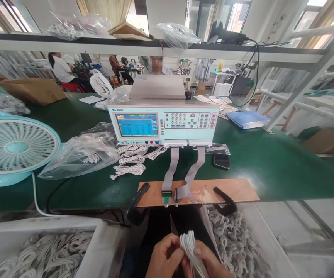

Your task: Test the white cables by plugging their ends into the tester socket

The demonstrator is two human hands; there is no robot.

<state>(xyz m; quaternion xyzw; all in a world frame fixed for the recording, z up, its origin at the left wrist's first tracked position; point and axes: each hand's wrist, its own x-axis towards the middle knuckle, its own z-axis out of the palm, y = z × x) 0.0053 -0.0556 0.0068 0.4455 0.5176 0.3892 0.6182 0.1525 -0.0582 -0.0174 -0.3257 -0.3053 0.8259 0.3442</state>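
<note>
1. The left hand (164,256) and the right hand (210,259) met over the lap, below the front edge of the green-topped desk (285,166), with a looped bundle of thin white cable (189,244) between them
2. The left thumb and fingers were pinched close together at the bundle's side, while the right hand was curled nearly closed round the other side, probably to keep the loops gathered
3. Two black clamps (226,201) gripped a flat copper-brown board (238,189) along the desk's front edge, presumably to stop it sliding
4. Two flat grey ribbon cables (171,170) ran to that board from a pale, box-shaped instrument (178,133), seemingly bringing the small green circuit board (166,199) within easy reach
5. White plastic bins (99,227) of coiled grey-white cable (53,247) flanked the lap, likely for short reaches
6. The bundle's lower end was cut off by the view's bottom border; whether the left fingertips covered a plug could not be told
7. The text on the instrument's blue screen (138,125) was too small to read
</note>
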